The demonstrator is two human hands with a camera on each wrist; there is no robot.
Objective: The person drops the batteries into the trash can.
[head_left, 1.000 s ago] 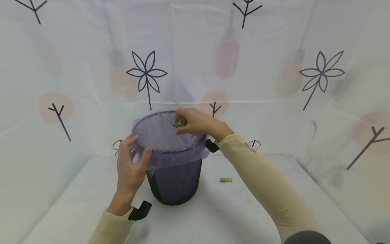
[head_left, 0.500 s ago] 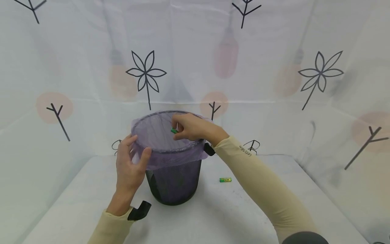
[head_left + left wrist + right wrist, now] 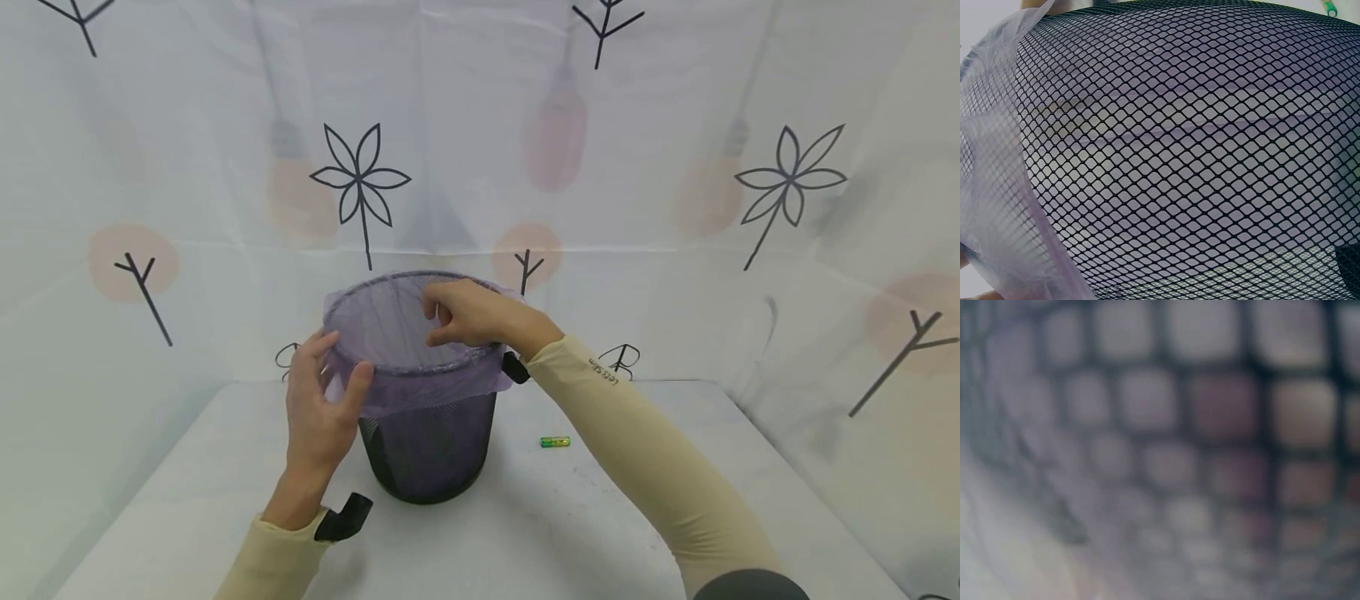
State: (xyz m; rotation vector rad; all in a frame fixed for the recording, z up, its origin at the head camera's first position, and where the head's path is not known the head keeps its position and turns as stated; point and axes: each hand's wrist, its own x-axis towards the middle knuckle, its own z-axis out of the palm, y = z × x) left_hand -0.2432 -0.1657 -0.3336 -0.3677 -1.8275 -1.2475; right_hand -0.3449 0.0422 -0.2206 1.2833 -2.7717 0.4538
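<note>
A black mesh wastebasket (image 3: 427, 458) stands upright on the table, its rim covered by a thin purple bin liner (image 3: 420, 395) folded down over the outside. My left hand (image 3: 318, 408) grips the left side of the rim, thumb at the front and fingers farther back. Over the opening, my right hand (image 3: 472, 312) hangs with bent fingers and a gap between thumb and index finger; no battery shows there. A green-and-yellow battery (image 3: 555, 442) lies on the table to the right of the basket. Mesh (image 3: 1179, 156) fills the left wrist view; blurred mesh (image 3: 1147, 400) fills the right one.
The white table (image 3: 600, 533) reaches back to a pale curtain (image 3: 465, 108) with printed leaves and plants. Similar cloth walls close in on both sides. A dark rounded object (image 3: 750, 585) shows at the bottom edge, overlapping the right sleeve.
My right hand has lowered slightly toward the basket, and the green battery it pinched has left its fingers and is out of sight. The left hand keeps its grip on the rim.
</note>
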